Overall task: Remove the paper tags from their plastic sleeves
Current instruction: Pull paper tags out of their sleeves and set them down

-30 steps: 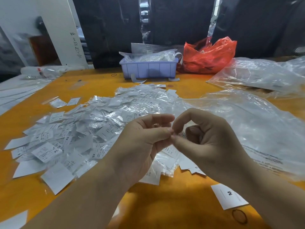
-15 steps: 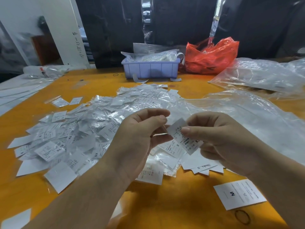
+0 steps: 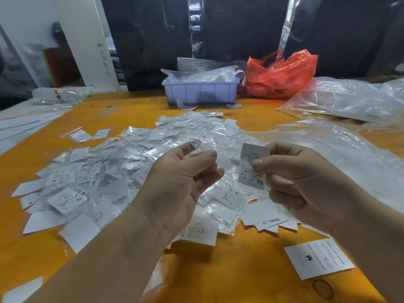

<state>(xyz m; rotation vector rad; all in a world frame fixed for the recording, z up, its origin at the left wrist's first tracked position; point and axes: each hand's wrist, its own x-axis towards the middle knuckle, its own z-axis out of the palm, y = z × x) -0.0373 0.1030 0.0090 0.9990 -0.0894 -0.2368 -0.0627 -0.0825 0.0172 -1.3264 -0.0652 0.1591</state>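
We pinch the XS tag [image 3: 253, 167] in our right hand [image 3: 306, 184] and the clear sleeve [image 3: 202, 149] in our left hand [image 3: 175, 184], which could slip into the pile [image 3: 113, 171] unsorted.

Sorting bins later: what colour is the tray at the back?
Pale lilac-blue tray, seen in the head view.

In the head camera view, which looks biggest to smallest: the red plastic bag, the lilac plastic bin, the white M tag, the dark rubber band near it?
1. Red plastic bag
2. Lilac plastic bin, close behind it
3. White M tag, though nearness to the camera enlarges it
4. Dark rubber band
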